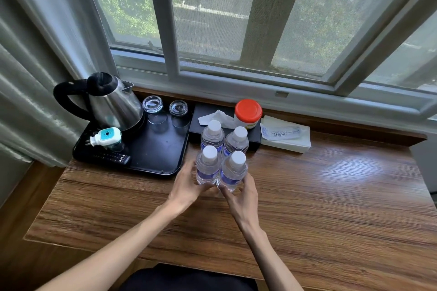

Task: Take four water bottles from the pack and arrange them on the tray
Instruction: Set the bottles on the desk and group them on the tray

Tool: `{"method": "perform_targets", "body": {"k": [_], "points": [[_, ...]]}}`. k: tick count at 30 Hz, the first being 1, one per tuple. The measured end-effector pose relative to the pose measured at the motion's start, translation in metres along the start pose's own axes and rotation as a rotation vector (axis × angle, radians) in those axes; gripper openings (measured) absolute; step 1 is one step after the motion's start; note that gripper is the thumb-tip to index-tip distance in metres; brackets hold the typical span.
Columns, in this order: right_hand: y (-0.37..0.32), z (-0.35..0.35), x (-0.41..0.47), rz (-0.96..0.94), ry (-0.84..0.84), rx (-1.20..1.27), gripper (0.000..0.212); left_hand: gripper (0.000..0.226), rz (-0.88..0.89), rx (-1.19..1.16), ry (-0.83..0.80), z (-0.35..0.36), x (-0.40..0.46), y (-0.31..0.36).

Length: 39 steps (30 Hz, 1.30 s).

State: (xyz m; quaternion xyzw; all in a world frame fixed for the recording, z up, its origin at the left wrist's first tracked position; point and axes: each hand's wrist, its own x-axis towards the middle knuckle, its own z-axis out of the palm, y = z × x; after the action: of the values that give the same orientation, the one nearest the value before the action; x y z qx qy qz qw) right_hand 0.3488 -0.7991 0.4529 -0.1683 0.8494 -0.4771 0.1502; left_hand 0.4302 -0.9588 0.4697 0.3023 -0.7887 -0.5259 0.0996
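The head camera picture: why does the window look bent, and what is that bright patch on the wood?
Head view: the wide-angle lens bows the window frame near the edges; daylight from the window glares off the glossy table at right; the hands and bottles stay sharp.

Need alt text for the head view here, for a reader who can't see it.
Two bare hands, left hand and right hand, cup a cluster of four upright water bottles on a wooden table by a window. Left of the bottles, a black tray holds a kettle, two upturned glasses, a plug-in device and a remote.
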Motion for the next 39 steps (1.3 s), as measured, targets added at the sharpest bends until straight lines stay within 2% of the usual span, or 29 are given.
{"method": "perform_targets", "body": {"k": [6,13,18,21,26,31,37,39], "points": [[0.003,0.008,0.003,0.032,0.024,0.090,0.069,0.081,-0.006,-0.070,0.032,0.008,0.000,0.001],[0.003,0.003,0.001,0.001,0.041,0.136,0.067,0.084,-0.014,-0.114,0.077,0.011,-0.003,-0.004],[0.006,0.001,-0.005,0.006,-0.006,0.186,0.058,0.064,-0.109,-0.149,0.145,0.009,-0.015,-0.006],[-0.001,0.000,-0.011,-0.068,-0.049,0.204,0.056,0.054,-0.143,-0.144,0.184,0.000,-0.026,-0.009],[-0.037,0.013,-0.014,-0.162,-0.083,0.238,0.058,0.054,-0.135,-0.137,0.259,-0.037,-0.033,-0.007],[-0.079,0.052,-0.002,-0.156,-0.057,0.245,0.062,0.062,-0.091,-0.134,0.227,-0.097,-0.013,-0.004],[-0.125,0.113,0.024,-0.134,0.001,0.243,0.046,0.049,-0.079,-0.120,0.206,-0.151,0.038,-0.021],[-0.135,0.130,0.033,-0.122,0.009,0.249,0.048,0.047,-0.074,-0.079,0.208,-0.163,0.056,-0.029]]}}
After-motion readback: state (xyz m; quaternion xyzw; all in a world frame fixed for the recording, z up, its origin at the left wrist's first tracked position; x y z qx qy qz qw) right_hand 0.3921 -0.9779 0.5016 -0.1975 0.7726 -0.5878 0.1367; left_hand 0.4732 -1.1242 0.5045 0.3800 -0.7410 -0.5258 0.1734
